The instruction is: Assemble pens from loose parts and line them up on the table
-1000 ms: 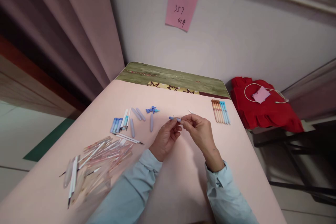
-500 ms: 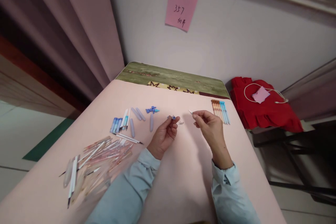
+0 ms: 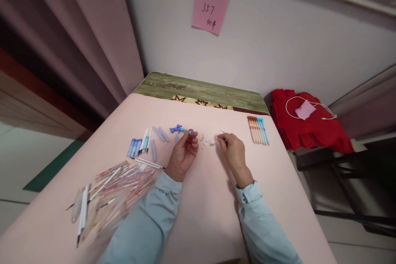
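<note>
My left hand (image 3: 183,154) pinches a small blue pen cap (image 3: 190,132) beside a cluster of blue caps (image 3: 176,129) on the pink table (image 3: 198,210). My right hand (image 3: 231,153) is closed on a thin white refill (image 3: 222,131) whose tip pokes up past the fingers. Several tiny springs (image 3: 206,143) lie on the table between my hands. Pale blue pen barrels (image 3: 161,133) and short blue pieces (image 3: 134,147) lie left of my left hand.
A row of orange and blue assembled pens (image 3: 258,130) lies at the far right of the table. A heap of packaged pens (image 3: 114,189) sits at the near left. A red cushion (image 3: 309,128) with a cable rests on a stool to the right. A pink note (image 3: 210,6) is on the wall.
My hands drew apart, separating the blue piece from the white refill. My left hand then carried the blue cap left to the cap cluster, and my right hand lowered toward the springs.
</note>
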`<state>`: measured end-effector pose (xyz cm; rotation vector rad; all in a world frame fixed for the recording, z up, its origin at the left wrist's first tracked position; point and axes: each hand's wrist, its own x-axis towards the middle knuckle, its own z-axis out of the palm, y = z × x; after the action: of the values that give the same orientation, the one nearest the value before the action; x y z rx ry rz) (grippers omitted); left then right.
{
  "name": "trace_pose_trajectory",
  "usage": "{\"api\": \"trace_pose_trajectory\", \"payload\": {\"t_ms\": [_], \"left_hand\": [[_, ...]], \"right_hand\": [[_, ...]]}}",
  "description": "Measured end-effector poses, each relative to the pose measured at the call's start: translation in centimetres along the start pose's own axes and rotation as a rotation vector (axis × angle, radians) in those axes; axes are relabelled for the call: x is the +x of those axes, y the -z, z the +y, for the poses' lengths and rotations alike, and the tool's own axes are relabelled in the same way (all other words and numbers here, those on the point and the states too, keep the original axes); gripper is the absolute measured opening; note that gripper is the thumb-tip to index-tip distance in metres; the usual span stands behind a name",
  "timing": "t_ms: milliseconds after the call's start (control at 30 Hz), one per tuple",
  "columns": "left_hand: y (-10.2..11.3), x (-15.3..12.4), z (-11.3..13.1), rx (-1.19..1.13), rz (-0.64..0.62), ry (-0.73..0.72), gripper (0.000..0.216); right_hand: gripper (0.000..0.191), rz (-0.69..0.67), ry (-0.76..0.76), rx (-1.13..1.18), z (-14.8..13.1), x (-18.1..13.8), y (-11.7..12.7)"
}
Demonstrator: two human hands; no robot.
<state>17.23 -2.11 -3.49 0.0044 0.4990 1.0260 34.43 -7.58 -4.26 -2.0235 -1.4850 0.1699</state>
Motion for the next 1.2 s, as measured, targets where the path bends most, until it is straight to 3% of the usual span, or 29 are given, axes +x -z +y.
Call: {"api": "trace_pose_trajectory", "payload": {"t_ms": [233,533,700,900,1200], "left_hand": [[0.1,0.2,-0.3,-0.003,0.017,0.007,0.018],[0.2,0.1,-1.0,-0.01,0.044,0.119,0.019],[0.4,-0.1,-1.6,-0.002,0.047,0.153,0.018],[1.0,-0.1,-2.4,0.027,-0.041,0.113,0.013],[1.3,0.1,-3.5,-0.075,-0.09,0.132,0.015]], "right_hand": [[0.02,-0.03,0.119,-0.083,0.0,0.1,-2.6],[0.017,-0.082,0.025,-0.093,-0.2,0.8,-2.9],[0.017,-0.006,0.019,0.006,-1.2,0.8,-1.4],[0.021,0.195,0.321,0.31,-4.5,0.0,1.9],[0.018,0.278,0.534,0.139,-4.5,-0.4,0.1]]}}
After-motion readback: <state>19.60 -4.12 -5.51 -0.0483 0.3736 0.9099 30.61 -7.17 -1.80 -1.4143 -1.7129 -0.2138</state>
